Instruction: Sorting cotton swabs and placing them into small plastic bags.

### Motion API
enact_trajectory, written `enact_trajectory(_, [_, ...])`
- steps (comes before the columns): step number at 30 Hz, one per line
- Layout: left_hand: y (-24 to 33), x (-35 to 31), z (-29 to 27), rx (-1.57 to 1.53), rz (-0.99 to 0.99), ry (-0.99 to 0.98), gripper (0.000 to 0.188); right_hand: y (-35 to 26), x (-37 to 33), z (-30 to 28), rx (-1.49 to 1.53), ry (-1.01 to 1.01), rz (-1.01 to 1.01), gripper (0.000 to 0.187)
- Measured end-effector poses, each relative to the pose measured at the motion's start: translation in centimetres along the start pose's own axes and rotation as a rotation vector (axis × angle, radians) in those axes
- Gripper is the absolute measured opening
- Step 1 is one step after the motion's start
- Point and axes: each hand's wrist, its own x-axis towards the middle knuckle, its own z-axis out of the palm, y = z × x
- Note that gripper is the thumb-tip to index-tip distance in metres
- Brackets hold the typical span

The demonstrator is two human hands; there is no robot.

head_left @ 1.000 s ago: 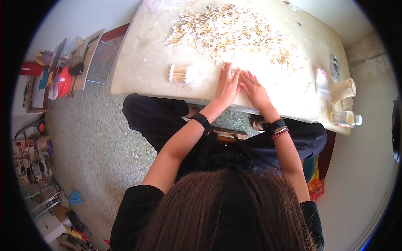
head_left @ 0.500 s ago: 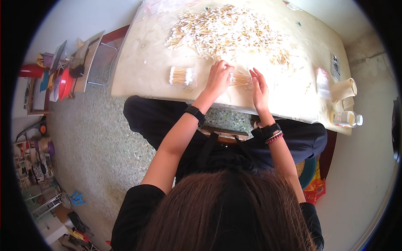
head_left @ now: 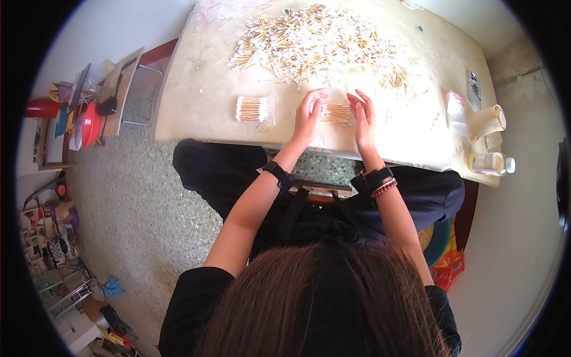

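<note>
A small bundle of wooden-stemmed cotton swabs [head_left: 336,113] lies on the table between my two hands, its stems running side to side. My left hand [head_left: 307,116] stands on edge at the bundle's left end, fingers apart and slightly bent. At the other end, my right hand [head_left: 363,119] faces it with fingers stretched and loosely curved. Both palms seem to touch the swab tips, though glare hides the exact contact. To the left lies a clear bag of cotton swabs [head_left: 254,110], neatly lined up. Beyond my hands spreads a big loose pile of cotton swabs [head_left: 318,44].
The pale-covered table [head_left: 190,107] has its near edge just before my lap. On its right are clear plastic bags [head_left: 457,113], a beige roll [head_left: 488,123] and a clear bottle with a white cap [head_left: 491,163]. More thin plastic [head_left: 223,13] lies at the far left corner.
My left hand has drawn back from over the bundle's left end and its fingers have opened. My right hand has moved slightly left, its fingers now more bent. The view has shifted a little.
</note>
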Motion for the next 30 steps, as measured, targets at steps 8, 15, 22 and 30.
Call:
enact_trajectory(8, [0.7, 0.4, 2.7, -0.224, -0.081, 0.121, 0.026, 1.1, 0.6, 0.8, 0.178, 0.113, 0.015, 0.031])
enact_trajectory(15, [1.5, 0.8, 2.6, -0.262, -0.057, 0.055, 0.031, 1.1, -0.6, 1.5, 0.094, 0.213, -0.054, 0.032])
enact_trajectory(22, [1.1, 0.9, 2.0, -0.332, -0.118, -0.029, 0.034, 0.1, -2.5, 2.0, 0.017, 0.235, -0.04, 0.035])
enact_trajectory(30, [1.5, -1.3, 3.3, -0.231, -0.104, 0.105, 0.04, 0.6, -2.3, 3.6, -0.101, 0.339, -0.116, 0.036])
